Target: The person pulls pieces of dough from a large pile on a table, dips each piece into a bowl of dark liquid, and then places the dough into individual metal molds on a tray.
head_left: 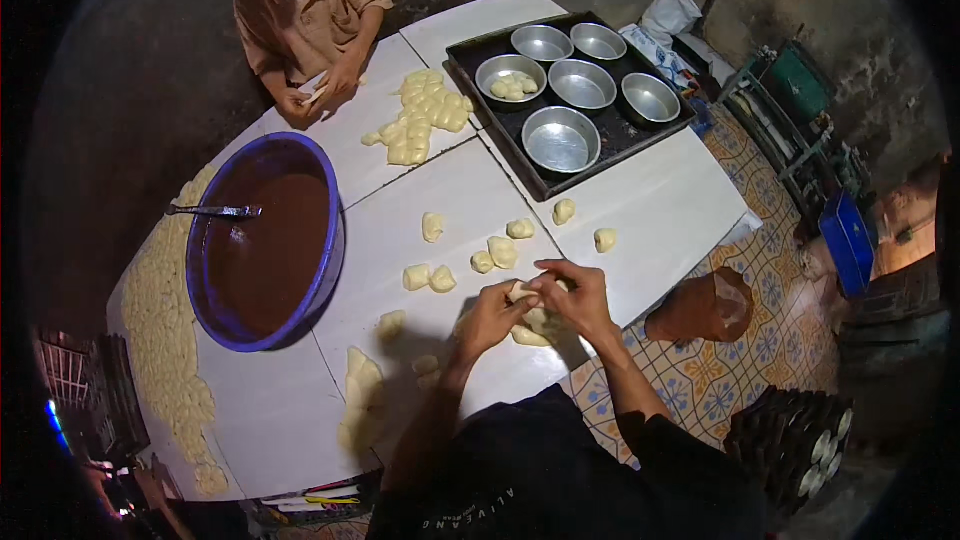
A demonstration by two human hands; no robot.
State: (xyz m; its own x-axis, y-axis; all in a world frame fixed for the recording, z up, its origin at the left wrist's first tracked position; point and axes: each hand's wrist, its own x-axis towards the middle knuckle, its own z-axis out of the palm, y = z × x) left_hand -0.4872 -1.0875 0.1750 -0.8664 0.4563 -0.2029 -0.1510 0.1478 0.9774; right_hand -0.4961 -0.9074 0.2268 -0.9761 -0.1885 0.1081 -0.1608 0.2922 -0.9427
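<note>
Black shirt (540,470) behind them, my left hand (492,318) and right hand (582,302), fingers curled, pinch dough (520,292) between them over the bench (390,240), apparently shaping, the next move probably calling for even pressure.

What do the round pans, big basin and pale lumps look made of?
Round pans: bare metal, probably aluminium; silvery, with bright reflections.
Big basin: probably plastic; evenly blue-purple and slightly glossy, with a rounded rim.
Pale lumps: apparently soft dough; smooth, rounded, creased, though ingredients can't be told.
</note>
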